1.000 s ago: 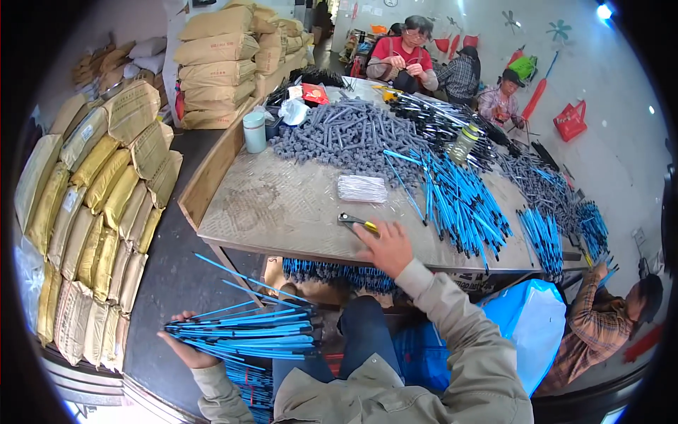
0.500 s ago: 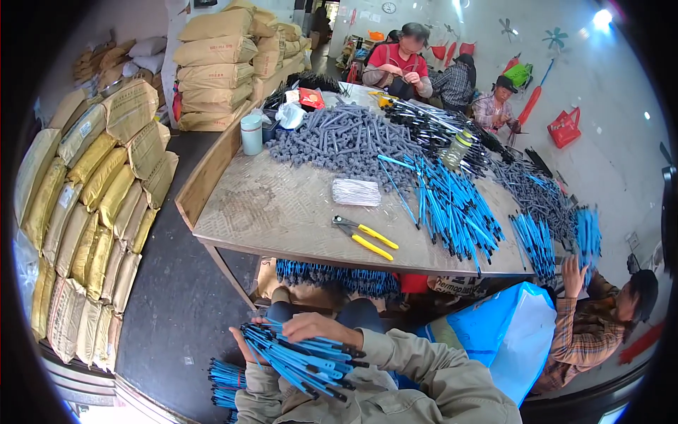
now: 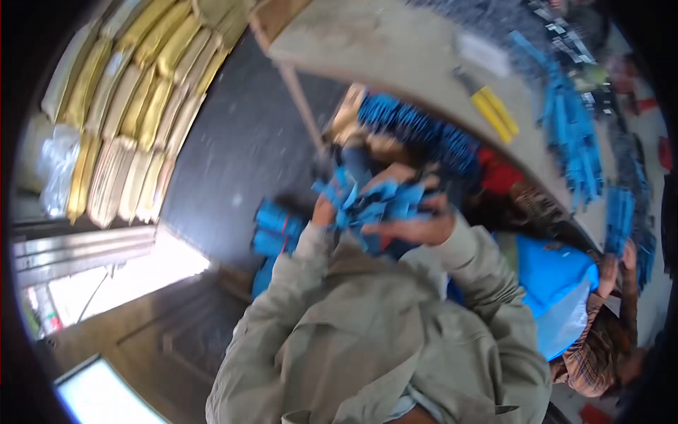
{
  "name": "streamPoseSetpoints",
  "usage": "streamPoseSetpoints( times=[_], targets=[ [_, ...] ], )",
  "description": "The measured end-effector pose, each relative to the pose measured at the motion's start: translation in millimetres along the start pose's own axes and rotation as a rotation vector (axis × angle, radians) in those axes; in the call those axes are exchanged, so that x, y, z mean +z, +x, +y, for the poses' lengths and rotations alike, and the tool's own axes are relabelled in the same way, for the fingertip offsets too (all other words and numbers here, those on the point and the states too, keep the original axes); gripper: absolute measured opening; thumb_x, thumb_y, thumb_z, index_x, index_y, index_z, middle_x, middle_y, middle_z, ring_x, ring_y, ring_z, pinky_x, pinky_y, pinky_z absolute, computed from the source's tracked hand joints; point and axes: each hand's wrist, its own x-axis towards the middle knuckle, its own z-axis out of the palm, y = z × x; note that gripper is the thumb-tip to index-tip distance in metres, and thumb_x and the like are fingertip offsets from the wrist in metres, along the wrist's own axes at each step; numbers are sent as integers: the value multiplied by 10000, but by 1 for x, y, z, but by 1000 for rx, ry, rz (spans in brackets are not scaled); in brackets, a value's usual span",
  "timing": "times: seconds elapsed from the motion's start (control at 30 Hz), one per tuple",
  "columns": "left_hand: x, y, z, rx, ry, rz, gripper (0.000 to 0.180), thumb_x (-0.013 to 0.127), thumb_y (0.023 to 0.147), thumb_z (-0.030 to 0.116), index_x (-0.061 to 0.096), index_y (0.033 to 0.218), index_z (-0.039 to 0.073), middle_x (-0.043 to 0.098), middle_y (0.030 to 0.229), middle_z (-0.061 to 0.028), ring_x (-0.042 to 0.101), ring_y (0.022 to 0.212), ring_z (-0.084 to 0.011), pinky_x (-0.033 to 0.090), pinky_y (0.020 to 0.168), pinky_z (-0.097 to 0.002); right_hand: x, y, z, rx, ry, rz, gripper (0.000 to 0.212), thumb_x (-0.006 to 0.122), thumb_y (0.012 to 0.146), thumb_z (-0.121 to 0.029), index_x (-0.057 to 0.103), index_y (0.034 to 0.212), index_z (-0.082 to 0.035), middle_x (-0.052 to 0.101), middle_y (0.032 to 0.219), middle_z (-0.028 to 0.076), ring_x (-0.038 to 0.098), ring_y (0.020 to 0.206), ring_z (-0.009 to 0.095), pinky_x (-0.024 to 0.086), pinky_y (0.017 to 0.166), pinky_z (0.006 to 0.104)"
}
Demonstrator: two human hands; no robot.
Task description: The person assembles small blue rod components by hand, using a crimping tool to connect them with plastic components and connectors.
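Note:
A loose bundle of blue plastic sticks with black ends (image 3: 385,201) is held over my lap, smeared by motion. My left hand (image 3: 325,212) is closed round the bundle's left side, its fingers partly hidden behind the sticks. On the right side my right hand (image 3: 427,225) grips the same sticks, fingers and thumb spread along them. Left of my left forearm lie tied bundles of the same blue sticks (image 3: 274,230), with a red band round one.
Up right stands the worktable (image 3: 367,39) with yellow-handled pliers (image 3: 494,113) and a blue stick pile (image 3: 568,134). Blue bundles (image 3: 417,127) sit beneath it. A blue sack (image 3: 554,272) is at my right, beside a co-worker's hands (image 3: 613,272). Stacked sacks (image 3: 148,85) line the left.
My view has swung down and left, so the table now sits higher and further right. Both hands still hold the blue sticks, and my right hand has shifted its grip along them.

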Motion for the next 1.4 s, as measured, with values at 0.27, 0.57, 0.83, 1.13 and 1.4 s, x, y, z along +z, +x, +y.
streamPoseSetpoints(
  times=[0.27,0.57,0.83,1.13,1.4],
  targets=[
    [-39,32,163,-515,-1119,46,525,656,808,310,482,1174,-24,562,1117,-121,541,1029,-199,427,895,-325,13,-20,26,441,319,39,400,791,671,-97,596,1003,14,629,877,70,561,810,109,463,711,268],
    [-41,29,174,-101,-600,-186,556,716,741,368,482,1050,-31,557,960,-110,546,879,-172,427,796,-298,11,-41,27,50,187,-32,317,731,701,-189,573,891,10,582,870,126,566,780,213,457,683,315],
    [-48,23,181,-387,-844,-308,640,695,745,428,431,1106,-30,540,974,-128,544,858,-172,431,771,-284,12,-44,26,48,215,-63,299,746,694,-238,581,798,-11,575,816,126,552,714,197,436,626,280],
    [-59,23,165,-416,-994,-561,844,723,666,547,406,1184,-40,554,990,-111,556,920,-179,442,799,-284,20,-43,20,137,309,-50,284,717,738,-274,575,774,-30,572,743,106,535,664,173,422,606,265],
    [-67,33,156,-470,-1057,-622,595,683,764,440,499,1055,-46,564,959,-109,585,851,-169,466,749,-286,14,-47,14,223,347,-142,272,713,733,-285,611,743,-32,565,705,87,535,664,172,388,579,288]
  ],
)
